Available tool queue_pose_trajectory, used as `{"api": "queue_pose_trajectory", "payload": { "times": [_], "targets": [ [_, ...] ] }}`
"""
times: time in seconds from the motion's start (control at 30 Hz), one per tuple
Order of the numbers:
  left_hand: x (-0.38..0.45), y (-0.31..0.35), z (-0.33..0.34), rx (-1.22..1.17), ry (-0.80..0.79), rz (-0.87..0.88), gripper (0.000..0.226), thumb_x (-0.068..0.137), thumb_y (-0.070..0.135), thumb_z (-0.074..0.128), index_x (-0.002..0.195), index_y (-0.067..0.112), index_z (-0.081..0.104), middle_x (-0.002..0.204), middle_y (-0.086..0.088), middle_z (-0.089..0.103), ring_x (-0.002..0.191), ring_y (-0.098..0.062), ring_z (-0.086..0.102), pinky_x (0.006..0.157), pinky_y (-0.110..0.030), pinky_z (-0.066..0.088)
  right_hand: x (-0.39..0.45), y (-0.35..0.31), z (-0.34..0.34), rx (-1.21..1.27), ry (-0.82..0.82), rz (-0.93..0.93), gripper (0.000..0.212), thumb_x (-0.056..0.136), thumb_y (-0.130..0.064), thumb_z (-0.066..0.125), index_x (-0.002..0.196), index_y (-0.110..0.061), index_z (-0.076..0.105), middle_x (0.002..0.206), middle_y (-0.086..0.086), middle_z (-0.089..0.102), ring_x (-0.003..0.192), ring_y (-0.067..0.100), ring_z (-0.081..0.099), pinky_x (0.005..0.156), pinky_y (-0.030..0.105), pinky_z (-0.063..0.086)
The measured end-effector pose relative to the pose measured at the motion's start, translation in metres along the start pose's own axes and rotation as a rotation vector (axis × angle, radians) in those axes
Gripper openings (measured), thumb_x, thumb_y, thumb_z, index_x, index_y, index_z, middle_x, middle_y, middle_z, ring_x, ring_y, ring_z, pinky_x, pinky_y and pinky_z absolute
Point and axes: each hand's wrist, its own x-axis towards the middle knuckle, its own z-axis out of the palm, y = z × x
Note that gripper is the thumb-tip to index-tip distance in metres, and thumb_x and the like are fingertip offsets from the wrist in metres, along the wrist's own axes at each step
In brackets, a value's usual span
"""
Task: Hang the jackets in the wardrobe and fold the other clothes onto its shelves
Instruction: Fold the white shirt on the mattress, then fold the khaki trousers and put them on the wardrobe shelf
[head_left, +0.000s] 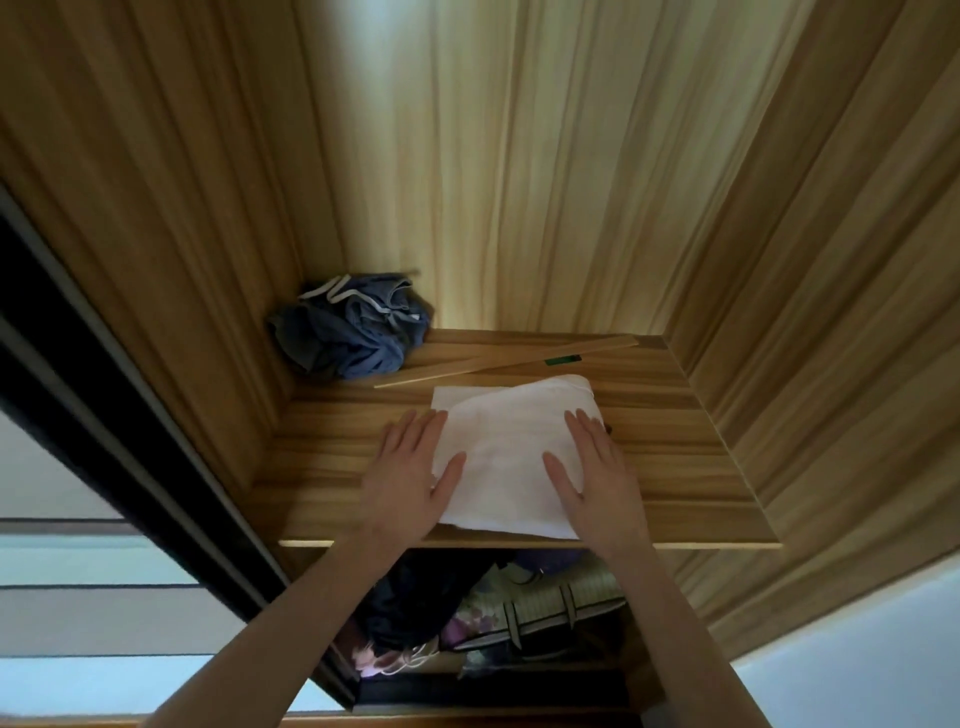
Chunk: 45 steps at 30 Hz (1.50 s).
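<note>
This is a home, most likely a bedroom, seen from inside a wood-grain wardrobe (519, 156). A folded white cloth (509, 457) and a crumpled blue garment (348, 327) lie on its shelf (675, 467), and the compartment below is crammed with bags (545, 613) and dark clothing (410, 603).

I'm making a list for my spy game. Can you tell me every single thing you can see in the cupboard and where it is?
folded white cloth: one, white, front middle of the shelf
shelf: one, light brown wood, inside the wardrobe
crumpled blue garment: one, blue with pale trim, back left corner of the shelf
wooden strip: one, light wood with a green mark, lying behind the white cloth
pile of clothes and a bag: several, dark, purple and pale, below the shelf
left hand: flat, on the cloth's left edge
right hand: flat, on the cloth's right side
</note>
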Motion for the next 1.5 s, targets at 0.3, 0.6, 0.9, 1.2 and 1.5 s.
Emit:
{"api": "queue_pose_trajectory", "payload": {
  "times": [0.3, 0.6, 0.9, 1.2, 1.5],
  "targets": [
    [-0.093, -0.009, -0.083, 0.05, 0.218, -0.02, 0.057, 0.102, 0.053, 0.046, 0.144, 0.014, 0.056, 0.143, -0.004, 0.06, 0.137, -0.027, 0.051, 0.116, -0.046, 0.039, -0.058, -0.1, -0.018, 0.055, 0.08, -0.171, 0.072, 0.102, -0.066, 0.033, 0.156, -0.019, 0.041, 0.16, 0.001, 0.046, 0.148, 0.019, 0.04, 0.12, 0.04, 0.036],
    [-0.229, -0.039, -0.168, 0.043, 0.411, -0.202, 0.052, 0.104, 0.048, 0.051, 0.142, 0.013, 0.058, 0.138, -0.003, 0.064, 0.134, -0.024, 0.053, 0.115, -0.041, 0.041, -0.12, -0.232, -0.023, 0.067, -0.036, -0.458, 0.066, 0.105, -0.064, 0.039, 0.158, -0.024, 0.037, 0.16, -0.001, 0.044, 0.148, 0.016, 0.037, 0.126, 0.039, 0.026],
    [-0.385, -0.095, -0.263, 0.087, 0.557, -0.544, 0.061, 0.104, 0.061, 0.04, 0.153, 0.025, 0.047, 0.154, 0.002, 0.053, 0.145, -0.025, 0.047, 0.118, -0.044, 0.032, -0.194, -0.368, 0.013, 0.284, -0.121, -0.768, 0.063, 0.104, -0.055, 0.047, 0.154, -0.017, 0.045, 0.154, 0.001, 0.052, 0.144, 0.019, 0.046, 0.115, 0.048, 0.043],
    [-0.532, -0.135, -0.331, 0.325, 0.632, -0.837, 0.054, 0.103, 0.051, 0.048, 0.146, 0.018, 0.054, 0.149, -0.005, 0.058, 0.141, -0.027, 0.05, 0.115, -0.053, 0.044, -0.28, -0.515, 0.048, 0.365, -0.235, -1.031, 0.068, 0.104, -0.064, 0.036, 0.155, -0.02, 0.043, 0.156, 0.002, 0.05, 0.147, 0.019, 0.042, 0.121, 0.044, 0.036],
    [-0.65, -0.196, -0.375, 0.499, 0.711, -1.114, 0.056, 0.101, 0.052, 0.052, 0.144, 0.017, 0.055, 0.148, -0.003, 0.058, 0.145, -0.023, 0.045, 0.118, -0.05, 0.038, -0.353, -0.657, 0.12, 0.438, -0.379, -1.287, 0.067, 0.101, -0.069, 0.039, 0.154, -0.027, 0.046, 0.157, -0.005, 0.05, 0.147, 0.017, 0.044, 0.12, 0.037, 0.031]
  ]
}}
